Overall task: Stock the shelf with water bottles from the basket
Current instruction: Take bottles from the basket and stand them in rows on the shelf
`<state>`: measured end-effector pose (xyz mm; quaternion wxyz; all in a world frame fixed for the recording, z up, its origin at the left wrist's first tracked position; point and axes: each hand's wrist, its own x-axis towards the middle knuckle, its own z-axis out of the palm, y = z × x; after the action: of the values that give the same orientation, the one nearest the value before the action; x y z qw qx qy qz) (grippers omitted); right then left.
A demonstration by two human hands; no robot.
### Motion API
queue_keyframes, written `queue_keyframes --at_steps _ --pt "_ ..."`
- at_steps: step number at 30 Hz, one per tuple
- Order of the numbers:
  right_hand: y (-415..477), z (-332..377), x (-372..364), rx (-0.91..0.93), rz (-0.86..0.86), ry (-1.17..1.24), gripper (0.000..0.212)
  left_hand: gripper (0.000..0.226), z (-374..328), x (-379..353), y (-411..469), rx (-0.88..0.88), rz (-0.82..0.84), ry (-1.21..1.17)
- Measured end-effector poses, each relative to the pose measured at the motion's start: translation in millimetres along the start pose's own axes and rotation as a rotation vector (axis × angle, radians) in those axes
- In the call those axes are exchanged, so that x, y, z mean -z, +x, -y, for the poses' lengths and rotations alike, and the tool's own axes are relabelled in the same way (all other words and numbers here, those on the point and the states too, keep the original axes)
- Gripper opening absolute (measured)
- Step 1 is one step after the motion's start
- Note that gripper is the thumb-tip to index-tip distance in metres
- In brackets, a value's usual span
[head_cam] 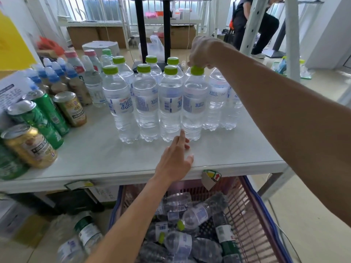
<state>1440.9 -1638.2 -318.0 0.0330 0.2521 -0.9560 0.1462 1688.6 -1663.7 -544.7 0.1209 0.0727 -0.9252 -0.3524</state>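
Several clear water bottles with green caps stand in rows on the white shelf. My right hand grips the green cap of the front-row water bottle, which stands upright on the shelf. My left hand rests on the shelf just in front of that bottle's base, fingers apart, one fingertip touching the bottle's foot. Below the shelf edge, the basket with a blue rim holds several more water bottles lying on their sides.
Green and gold cans lie and stand at the shelf's left, with blue-capped and pink-capped bottles behind them. Bare shelf lies in front of the water rows. A person stands at the back right near a white upright post.
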Motion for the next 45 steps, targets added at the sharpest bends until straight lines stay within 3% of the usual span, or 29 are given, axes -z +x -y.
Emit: queue_keyframes --at_steps 6,12,16,18,22,25,31,35,39,42,45 --pt "-22 5 5 0.029 -0.008 -0.071 0.027 0.091 0 0 1 -0.015 -0.007 0.000" --pt "-43 7 11 0.050 0.042 -0.066 0.043 0.089 1 0 1 -0.013 -0.019 -0.025" --pt "-96 16 23 0.066 -0.108 -0.125 0.038 0.087 2 2 0 0.003 -0.020 -0.110" --pt "-133 19 18 0.064 -0.240 -0.091 0.041 0.076 -1 5 -4 0.018 -0.054 -0.210" --pt "-205 17 -21 0.046 -0.442 0.081 0.040 0.031 -7 14 -16 -0.011 -0.149 -0.295" --pt "-230 5 -61 0.004 -0.411 0.168 0.024 0.016 -9 15 -33 -0.076 -0.116 -0.282" --pt "-266 -15 -130 -0.077 -0.229 0.192 0.026 0.020 -8 24 -68 -0.027 -0.021 -0.337" --pt "-282 -30 -151 -0.036 -0.053 0.263 0.028 0.020 -1 29 -83 0.002 0.145 -0.313" --pt "-298 -49 -160 0.109 0.141 0.302 0.032 0.012 15 22 -93 -0.034 0.475 -0.020" --pt "-299 -52 -158 0.201 0.156 0.353 0.036 0.010 43 5 -96 0.032 0.738 0.269" --pt "-305 -41 -164 0.305 0.311 0.371 0.039 0.015 68 -17 -98 0.126 0.844 0.444"
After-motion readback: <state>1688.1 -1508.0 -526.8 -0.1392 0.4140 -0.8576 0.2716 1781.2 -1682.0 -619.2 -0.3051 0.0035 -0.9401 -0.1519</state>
